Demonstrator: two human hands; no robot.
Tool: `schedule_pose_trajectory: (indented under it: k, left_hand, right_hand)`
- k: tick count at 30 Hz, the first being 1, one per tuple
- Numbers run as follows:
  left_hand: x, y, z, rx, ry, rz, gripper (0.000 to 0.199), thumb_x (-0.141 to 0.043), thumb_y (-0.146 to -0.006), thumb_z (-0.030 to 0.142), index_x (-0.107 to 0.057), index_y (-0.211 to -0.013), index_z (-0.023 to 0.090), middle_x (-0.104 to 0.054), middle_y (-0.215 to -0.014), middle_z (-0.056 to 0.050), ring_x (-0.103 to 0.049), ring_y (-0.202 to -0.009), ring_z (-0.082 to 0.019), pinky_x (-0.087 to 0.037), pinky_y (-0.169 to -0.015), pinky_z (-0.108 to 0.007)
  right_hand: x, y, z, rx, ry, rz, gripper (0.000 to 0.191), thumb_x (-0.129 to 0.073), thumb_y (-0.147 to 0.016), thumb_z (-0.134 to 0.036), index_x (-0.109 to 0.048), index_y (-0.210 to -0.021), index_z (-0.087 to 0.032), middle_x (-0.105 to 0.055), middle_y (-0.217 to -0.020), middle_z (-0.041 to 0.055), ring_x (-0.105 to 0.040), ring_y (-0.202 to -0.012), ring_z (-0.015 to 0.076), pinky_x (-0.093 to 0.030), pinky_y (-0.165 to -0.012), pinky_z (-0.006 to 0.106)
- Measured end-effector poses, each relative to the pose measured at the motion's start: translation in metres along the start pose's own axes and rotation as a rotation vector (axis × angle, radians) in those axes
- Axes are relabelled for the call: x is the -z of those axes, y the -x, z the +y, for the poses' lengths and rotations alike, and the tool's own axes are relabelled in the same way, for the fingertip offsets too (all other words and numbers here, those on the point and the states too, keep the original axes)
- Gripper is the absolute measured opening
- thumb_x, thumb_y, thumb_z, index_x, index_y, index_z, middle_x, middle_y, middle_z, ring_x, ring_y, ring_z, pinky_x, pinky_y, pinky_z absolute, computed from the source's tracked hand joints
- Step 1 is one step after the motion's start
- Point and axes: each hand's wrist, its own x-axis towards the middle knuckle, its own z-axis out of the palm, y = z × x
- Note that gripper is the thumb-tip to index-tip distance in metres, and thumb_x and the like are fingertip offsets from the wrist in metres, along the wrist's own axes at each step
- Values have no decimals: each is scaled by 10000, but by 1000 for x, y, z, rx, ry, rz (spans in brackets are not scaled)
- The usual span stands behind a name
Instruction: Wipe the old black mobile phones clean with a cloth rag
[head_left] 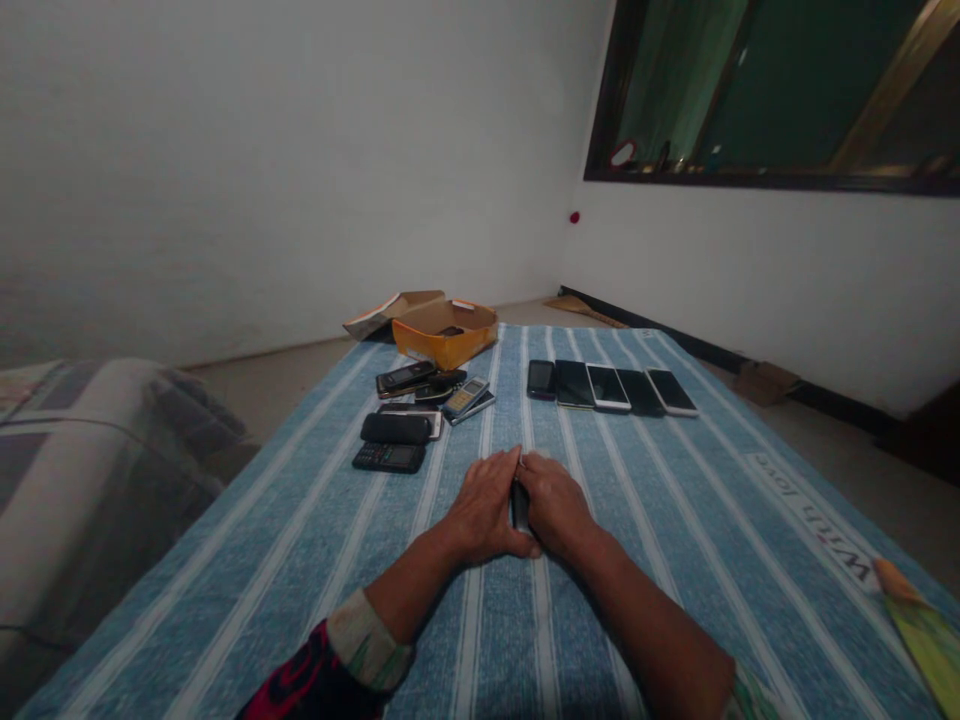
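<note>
In the head view, my left hand [484,508] and my right hand [555,502] meet over the middle of the cloth. Between them is a dark mobile phone [520,508], seen edge-on and mostly covered by my fingers. Both hands are closed around it, the left thumb lying along its near end. Beyond my right hand lies a row of several phones, among them a small black phone [541,379] and a white smartphone [607,387]. Ahead on the left is a loose pile with a keypad phone [388,457], a black case-like item [396,429] and a blue-grey phone [466,398].
A blue striped cloth [300,600] covers the table. At its far end stands an open orange box [448,345] with a dark item inside, its lid [386,310] beside it. A covered piece of furniture [112,480] is at the left, a cardboard piece [766,382] on the right floor.
</note>
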Motion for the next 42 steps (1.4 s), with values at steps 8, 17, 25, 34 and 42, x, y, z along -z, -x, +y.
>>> schedule_pose_trajectory:
  k: [8,17,25,34,42]
  left_hand:
    - [-3,0,-1,-20,2,39,1274,-856,-469,530,-196,-1502,184,-420,-1457,-206,-357,-1365,-431,-220,-1131,-617]
    - [0,0,1,-22,18,32,1366,-869,-418,587,-175,-1508,145,-379,-1485,-225,-342,-1376,-420,-230,-1140,-595]
    - [1,0,3,-4,41,15,1381,-875,-414,596,-168,-1503,122,-356,-1496,-249,-311,-1397,-414,-195,-1154,-588]
    - [0,0,4,25,20,-2,1384,-867,-454,560,-108,-1515,97,-328,-1509,-260,-285,-1413,-411,-176,-1158,-592]
    - [-1,0,2,9,38,15,1392,-886,-445,508,-84,-1522,140,-334,-1508,-256,-283,-1413,-423,-183,-1145,-616]
  right_hand:
    - [-4,10,1,61,-19,-3,425,-532,-895,-200,-562,-1319,-183,-603,-1192,104,-512,-1114,234,-371,-985,344]
    - [-1,-8,6,18,-34,6,363,-426,-928,-118,-625,-1230,-148,-663,-1132,104,-556,-1087,212,-379,-971,309]
    - [1,-10,1,36,-4,0,338,-449,-927,-131,-654,-1195,-147,-685,-1117,112,-580,-1074,226,-388,-967,325]
    - [0,-8,0,125,-58,-1,332,-499,-921,-152,-649,-1217,-163,-660,-1195,92,-561,-1129,230,-383,-998,342]
    - [-2,0,1,175,-53,31,430,-527,-902,-168,-562,-1330,-177,-595,-1307,105,-514,-1200,233,-369,-1024,363]
